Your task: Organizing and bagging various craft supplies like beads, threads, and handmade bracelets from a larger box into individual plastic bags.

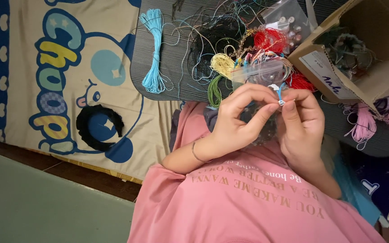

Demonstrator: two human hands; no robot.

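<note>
Presently: left hand [237,119] and right hand [300,121] are pinching a small bead [282,102] on blue cord [279,93], threading underway; pulling through needs steady fingers, above tangled threads [248,49] on tabletop [167,54]

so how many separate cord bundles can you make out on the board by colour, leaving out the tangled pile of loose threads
light blue cord bundle: 1
green cord bundle: 1
yellow cord bundle: 1
red cord bundles and: 2
pink cord bundle: 1
total: 6
Both hands, left hand and right hand, pinch a small bead on blue cord.
</note>
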